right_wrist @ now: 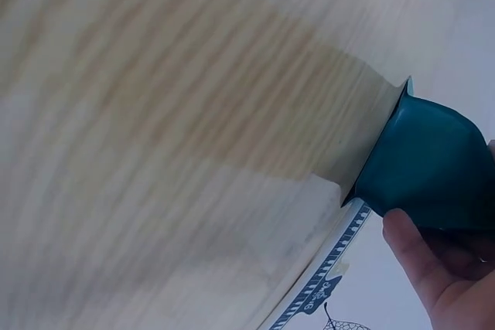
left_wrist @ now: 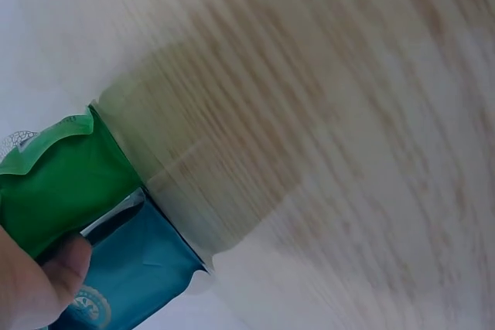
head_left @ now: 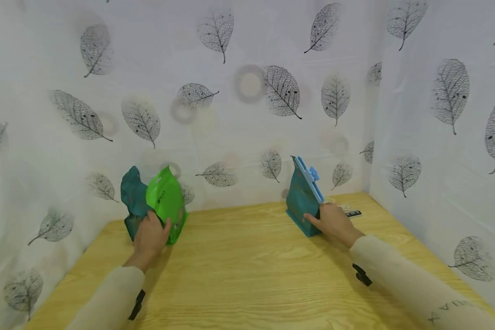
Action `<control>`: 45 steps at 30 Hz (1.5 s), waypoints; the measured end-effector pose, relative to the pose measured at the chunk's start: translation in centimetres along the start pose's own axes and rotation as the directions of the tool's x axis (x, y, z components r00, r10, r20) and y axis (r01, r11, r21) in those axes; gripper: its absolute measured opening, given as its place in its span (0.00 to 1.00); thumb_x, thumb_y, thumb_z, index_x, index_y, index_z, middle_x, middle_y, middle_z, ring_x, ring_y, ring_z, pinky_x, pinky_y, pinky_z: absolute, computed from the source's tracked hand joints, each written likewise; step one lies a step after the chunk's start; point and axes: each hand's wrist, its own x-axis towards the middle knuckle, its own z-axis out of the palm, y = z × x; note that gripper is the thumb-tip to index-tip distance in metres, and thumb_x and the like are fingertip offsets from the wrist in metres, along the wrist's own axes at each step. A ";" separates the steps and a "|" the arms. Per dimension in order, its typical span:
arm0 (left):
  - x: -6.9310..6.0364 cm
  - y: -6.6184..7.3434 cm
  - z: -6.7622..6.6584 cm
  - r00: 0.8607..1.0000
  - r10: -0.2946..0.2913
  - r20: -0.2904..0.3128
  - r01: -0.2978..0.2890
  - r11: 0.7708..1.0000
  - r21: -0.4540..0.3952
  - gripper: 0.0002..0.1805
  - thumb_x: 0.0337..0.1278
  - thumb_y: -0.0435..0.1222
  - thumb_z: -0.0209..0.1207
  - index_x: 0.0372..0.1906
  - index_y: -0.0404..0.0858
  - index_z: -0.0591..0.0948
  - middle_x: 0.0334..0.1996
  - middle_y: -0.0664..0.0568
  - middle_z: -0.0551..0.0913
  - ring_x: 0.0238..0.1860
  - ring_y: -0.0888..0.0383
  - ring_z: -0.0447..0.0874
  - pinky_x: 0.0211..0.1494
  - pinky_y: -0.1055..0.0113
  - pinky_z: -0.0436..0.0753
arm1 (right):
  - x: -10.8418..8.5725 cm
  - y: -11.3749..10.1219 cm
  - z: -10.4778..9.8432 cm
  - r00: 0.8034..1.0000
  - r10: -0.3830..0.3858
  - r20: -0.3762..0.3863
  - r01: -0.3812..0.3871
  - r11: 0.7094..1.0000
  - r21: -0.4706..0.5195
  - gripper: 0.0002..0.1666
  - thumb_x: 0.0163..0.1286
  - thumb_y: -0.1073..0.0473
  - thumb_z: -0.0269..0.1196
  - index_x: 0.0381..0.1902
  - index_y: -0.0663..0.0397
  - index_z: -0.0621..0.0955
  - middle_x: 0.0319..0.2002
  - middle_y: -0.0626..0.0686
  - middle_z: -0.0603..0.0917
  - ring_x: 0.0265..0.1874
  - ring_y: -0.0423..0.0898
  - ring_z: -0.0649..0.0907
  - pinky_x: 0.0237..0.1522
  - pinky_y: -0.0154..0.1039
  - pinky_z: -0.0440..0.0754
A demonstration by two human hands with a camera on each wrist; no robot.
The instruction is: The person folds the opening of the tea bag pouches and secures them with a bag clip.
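Now, at ten o'clock on the worktop [head_left: 239, 275], the left hand [head_left: 150, 236] touches green bag [head_left: 167, 195] and teal bag [head_left: 133, 192], gripping or not I can't tell; at two, the right hand [head_left: 335, 222] grips the blue-clipped bag [head_left: 300, 197].

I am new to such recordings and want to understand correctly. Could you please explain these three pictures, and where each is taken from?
There is no machine here, only a person's two bare hands. The wide picture comes from a camera on the head; the other two come from cameras on the wrists. On the wooden table, a green bag and a teal bag stand side by side at the left. The left hand is against them; whether it grips either one, I cannot tell. The right hand holds a second teal bag, with a blue clip along its sloping top edge.
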 end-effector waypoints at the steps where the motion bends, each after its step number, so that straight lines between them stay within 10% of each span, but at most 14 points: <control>1: -0.1 0.1 0.0 1.000 0.000 0.003 0.001 1.000 -0.012 0.35 0.73 0.47 0.47 0.58 0.13 0.60 0.40 0.21 0.76 0.39 0.29 0.81 0.41 0.40 0.80 | 0.1 -0.1 0.1 1.000 0.006 -0.001 -0.006 1.000 0.006 0.34 0.70 0.42 0.63 0.36 0.75 0.80 0.17 0.58 0.81 0.16 0.48 0.83 0.19 0.42 0.80; 13: -0.7 0.8 0.1 0.999 0.040 -0.031 -0.041 0.998 -0.048 0.34 0.72 0.41 0.51 0.60 0.11 0.59 0.43 0.20 0.74 0.39 0.29 0.81 0.39 0.40 0.80 | 1.3 -1.3 0.6 0.999 0.050 -0.004 -0.050 0.999 -0.011 0.27 0.71 0.43 0.63 0.21 0.57 0.74 0.16 0.54 0.77 0.13 0.45 0.77 0.16 0.39 0.74; 45: -2.2 2.3 0.3 0.989 0.140 -0.048 -0.140 0.990 0.010 0.36 0.68 0.41 0.56 0.58 0.09 0.61 0.39 0.20 0.77 0.35 0.29 0.82 0.35 0.41 0.82 | 3.3 -2.4 2.1 0.989 0.150 -0.007 -0.150 0.988 -0.038 0.30 0.74 0.42 0.59 0.28 0.66 0.76 0.23 0.59 0.77 0.15 0.48 0.76 0.16 0.39 0.73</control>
